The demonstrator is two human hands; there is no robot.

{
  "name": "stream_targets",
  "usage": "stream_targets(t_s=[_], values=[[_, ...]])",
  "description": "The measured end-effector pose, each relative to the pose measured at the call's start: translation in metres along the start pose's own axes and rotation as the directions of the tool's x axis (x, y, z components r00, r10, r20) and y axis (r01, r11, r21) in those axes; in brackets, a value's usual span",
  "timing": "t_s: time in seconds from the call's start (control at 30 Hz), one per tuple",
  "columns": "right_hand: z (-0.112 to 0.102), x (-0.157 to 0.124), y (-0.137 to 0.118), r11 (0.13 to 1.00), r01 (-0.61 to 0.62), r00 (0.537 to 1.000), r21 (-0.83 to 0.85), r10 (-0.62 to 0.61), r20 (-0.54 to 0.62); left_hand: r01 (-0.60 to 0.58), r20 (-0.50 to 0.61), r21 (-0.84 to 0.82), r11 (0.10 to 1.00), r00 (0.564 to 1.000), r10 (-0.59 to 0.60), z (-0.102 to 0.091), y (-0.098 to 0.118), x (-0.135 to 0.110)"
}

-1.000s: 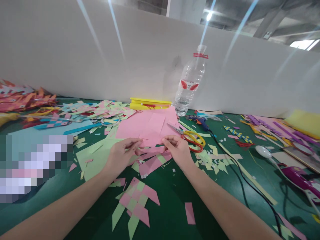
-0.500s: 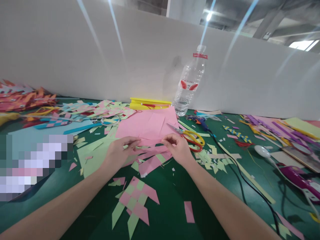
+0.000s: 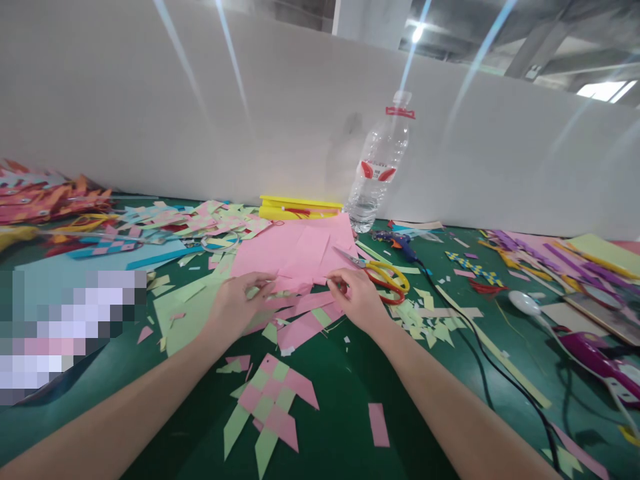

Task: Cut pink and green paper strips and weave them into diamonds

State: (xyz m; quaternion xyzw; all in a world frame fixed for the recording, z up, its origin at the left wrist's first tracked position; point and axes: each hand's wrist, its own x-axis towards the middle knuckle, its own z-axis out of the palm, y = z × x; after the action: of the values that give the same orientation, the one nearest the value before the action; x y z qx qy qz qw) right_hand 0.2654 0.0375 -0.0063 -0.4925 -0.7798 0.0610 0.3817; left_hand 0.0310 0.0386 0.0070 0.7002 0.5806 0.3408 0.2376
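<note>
My left hand (image 3: 239, 298) is closed in a pinch on a pink paper strip (image 3: 293, 288), which reaches toward the right. My right hand (image 3: 354, 293) is apart from the strip's end, its fingers curled and closed; what they hold, if anything, I cannot make out. Beneath and beyond both hands lies a pink sheet (image 3: 285, 243). Cut pink strips (image 3: 310, 328) lie just below. Scissors (image 3: 384, 275) with yellow and red handles rest beside my right hand. Nearer me lies a woven pink and green paper fish (image 3: 273, 397).
A water bottle (image 3: 377, 170) leans against the white partition (image 3: 175, 113). A yellow folded piece (image 3: 300, 207) lies at the back. To the right are a black cable (image 3: 475, 330), green scraps (image 3: 425, 323) and a purple glue-gun-like tool (image 3: 595, 353). Woven pieces (image 3: 215, 217) pile up at left.
My right hand has come away from the strip's right end and moved slightly right, its fingers curling in. My left hand has barely moved and keeps its pinch.
</note>
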Motion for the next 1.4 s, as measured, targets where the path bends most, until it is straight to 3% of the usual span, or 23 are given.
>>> stream_targets(t_s=[0.17, 0.3, 0.4, 0.5, 0.6, 0.8, 1.07, 1.4], values=[[0.0, 0.001, 0.003, 0.996, 0.067, 0.998, -0.063, -0.067, 0.004, -0.049, -0.07, -0.023, 0.999, 0.996, 0.047, -0.001, -0.002, -0.001], [-0.002, 0.002, 0.006, 0.992, 0.082, 0.996, -0.095, -0.085, -0.034, -0.238, -0.135, 0.098, 0.966, 0.959, 0.25, 0.004, -0.007, -0.001], [-0.006, 0.003, 0.01, 0.989, 0.09, 0.992, -0.117, -0.099, -0.074, -0.439, -0.04, 0.214, 0.873, 0.889, 0.457, 0.008, -0.006, -0.003], [-0.011, 0.004, 0.015, 0.988, 0.066, 0.987, -0.142, -0.085, -0.137, -0.565, 0.121, 0.272, 0.779, 0.823, 0.555, 0.01, -0.002, -0.007], [-0.015, 0.004, 0.022, 0.987, 0.016, 0.978, -0.159, -0.048, -0.201, -0.605, 0.228, 0.32, 0.729, 0.796, 0.56, 0.011, 0.001, -0.01], [-0.016, 0.004, 0.029, 0.985, -0.055, 0.97, -0.163, 0.014, -0.241, -0.594, 0.252, 0.343, 0.728, 0.805, 0.538, 0.012, -0.002, -0.01], [-0.013, 0.004, 0.027, 0.986, 0.031, 0.988, -0.163, -0.055, -0.143, -0.558, 0.268, 0.342, 0.756, 0.829, 0.491, 0.012, -0.002, -0.009], [-0.011, 0.003, 0.024, 0.985, 0.103, 0.988, -0.137, -0.117, -0.102, -0.539, 0.262, 0.295, 0.789, 0.84, 0.476, 0.013, -0.005, -0.008]])
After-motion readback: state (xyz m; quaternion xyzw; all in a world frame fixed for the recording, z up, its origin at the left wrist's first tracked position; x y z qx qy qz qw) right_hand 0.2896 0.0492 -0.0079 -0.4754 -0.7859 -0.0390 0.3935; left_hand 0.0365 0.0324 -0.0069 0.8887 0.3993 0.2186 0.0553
